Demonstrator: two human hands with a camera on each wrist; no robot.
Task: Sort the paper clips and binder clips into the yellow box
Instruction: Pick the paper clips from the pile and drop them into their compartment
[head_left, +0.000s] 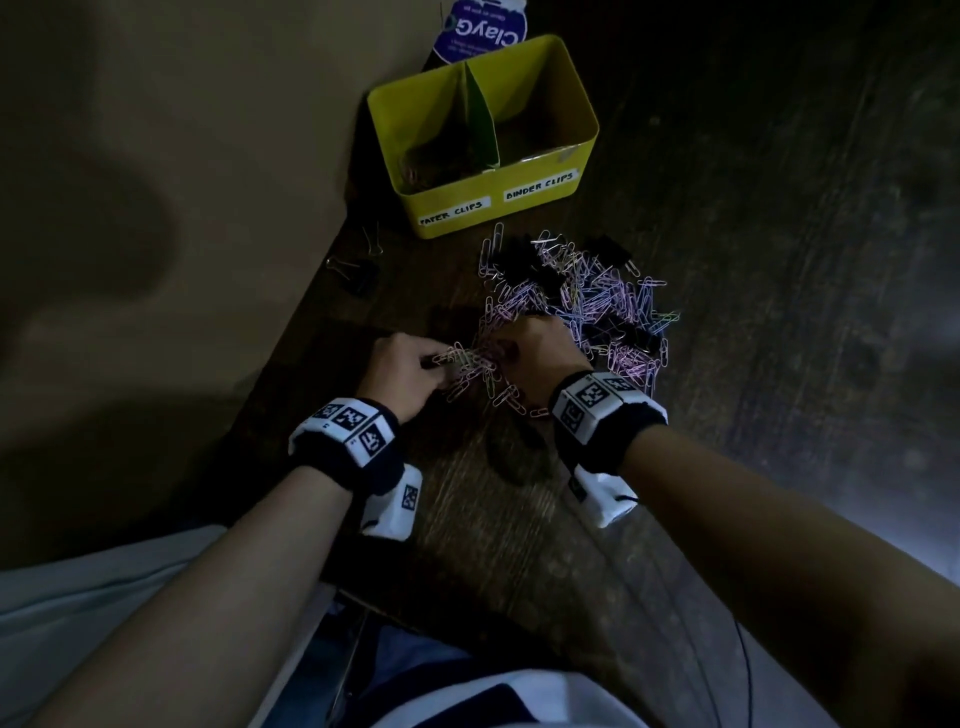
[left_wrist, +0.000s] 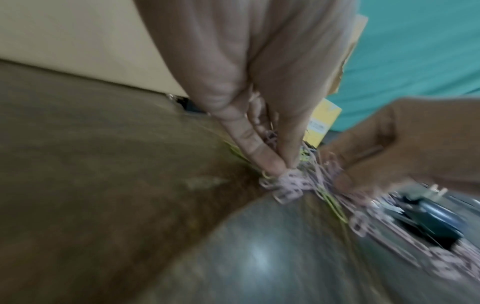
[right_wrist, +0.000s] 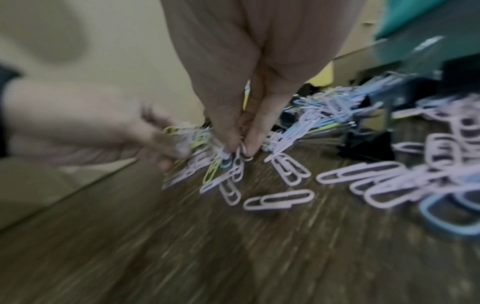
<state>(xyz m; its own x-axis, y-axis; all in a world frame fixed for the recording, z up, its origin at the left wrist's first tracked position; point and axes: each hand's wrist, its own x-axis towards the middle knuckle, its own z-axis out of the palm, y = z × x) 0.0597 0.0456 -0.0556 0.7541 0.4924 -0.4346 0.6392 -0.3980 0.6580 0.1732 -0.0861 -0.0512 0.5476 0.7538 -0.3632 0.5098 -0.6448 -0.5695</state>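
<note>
Head view, dim light. Left hand (head_left: 402, 371) at frame centre, fingers curled round bunch of pastel wire paper clips (head_left: 470, 371). Right hand (head_left: 535, 353) just beside it, fingertips pinched together on clips from same bunch. Mixed pile of pastel paper clips and black binder clips (head_left: 587, 296) spreads right of and above hands on dark wooden table (head_left: 779, 260). Yellow divided box (head_left: 480, 208) sits in upper centre, straight beyond hands; compartment labelled "paper clips" on left, so left hand nearer.
</note>
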